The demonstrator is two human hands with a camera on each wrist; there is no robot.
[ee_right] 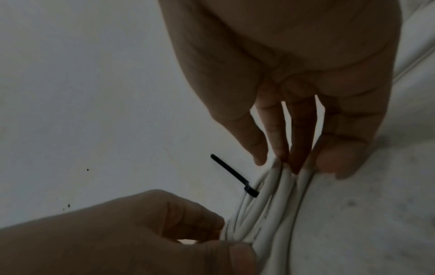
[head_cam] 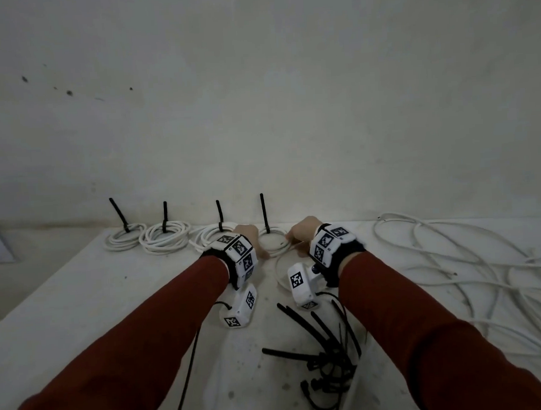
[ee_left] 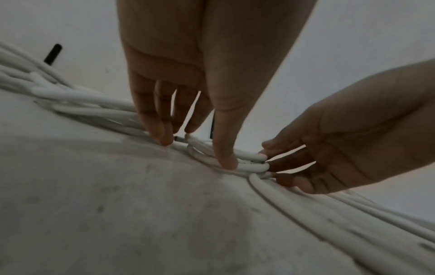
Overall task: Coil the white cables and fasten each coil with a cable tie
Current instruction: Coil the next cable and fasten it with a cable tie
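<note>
nearest to me, at about 6 o'clock on the white table (head_cam: pixel 80 309), lies a messy pile of loose black cable ties (head_cam: pixel 327 355). a thin black wire (head_cam: pixel 189 359) runs down from my left wrist band, and my red sleeves (head_cam: pixel 162 320) cover a lot of the table from the head view.

past the ties, in the middle, my left hand (head_cam: pixel 247 234) and my right hand (head_cam: pixel 302 231) sit close together on the fourth coil (head_cam: pixel 272 242). my wrist bands hide most of my fingers from above. from the left wrist view, my left hand (ee_left: pixel 188 83) has straight fingers pointing down, with the tips pressing on the white loops (ee_left: pixel 235 161). my right hand (ee_left: pixel 329 148) reaches in from 3 o'clock and its bent fingertips touch the same loops. from the right wrist view, my right hand (ee_right: pixel 294 111) pushes its fingertips down between the strands (ee_right: pixel 277 195). i cannot tell if they really pinch the cable. a black tie (ee_right: pixel 233 176) is wrapped round this coil and its tail sticks up.

at 3 o'clock a big tangle of loose white cable (head_cam: pixel 454 273) spreads over the table.

farther off, toward 11 o'clock, three tied coils (head_cam: pixel 164 237) lie in a row by the wall (head_cam: pixel 288 94), each with a black tie tail standing up.
</note>
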